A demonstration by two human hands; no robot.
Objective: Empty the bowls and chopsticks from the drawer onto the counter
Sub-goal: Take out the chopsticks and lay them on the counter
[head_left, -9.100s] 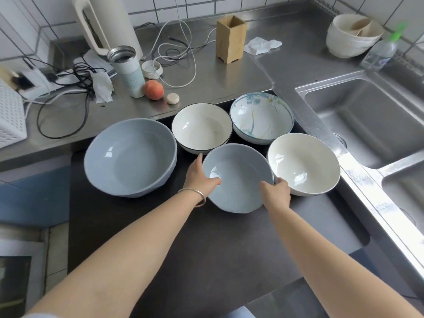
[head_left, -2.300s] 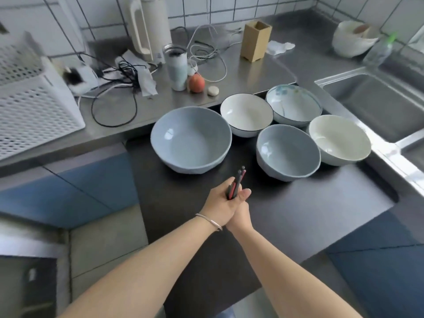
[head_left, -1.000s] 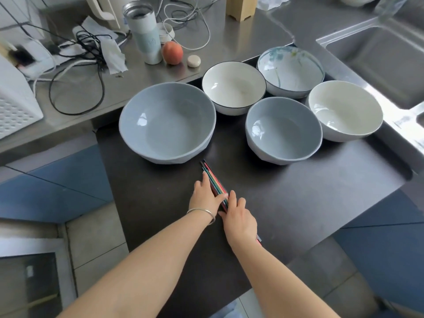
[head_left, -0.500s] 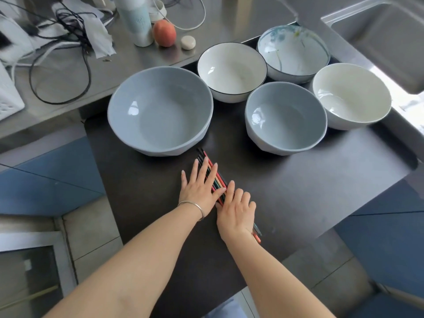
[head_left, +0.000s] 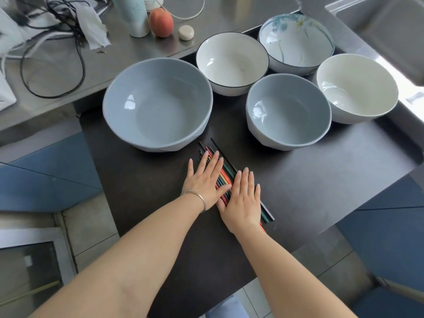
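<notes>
While five empty ceramic bowls, from the large grey-blue bowl (head_left: 157, 104) leftmost, stand in the dark open drawer (head_left: 309, 180), the left hand (head_left: 206, 180) and right hand (head_left: 243, 198) lie flat with straight fingers on the thin multicoloured chopsticks (head_left: 226, 177). Light, stiff and prone to rolling, these probably lift best bundled mid-length.

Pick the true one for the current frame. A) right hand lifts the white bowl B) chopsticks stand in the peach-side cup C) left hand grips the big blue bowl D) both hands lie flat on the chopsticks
D: the left hand and right hand both lie with straight fingers on the chopsticks, which are spread flat on the dark surface in front of the bowls.
</notes>
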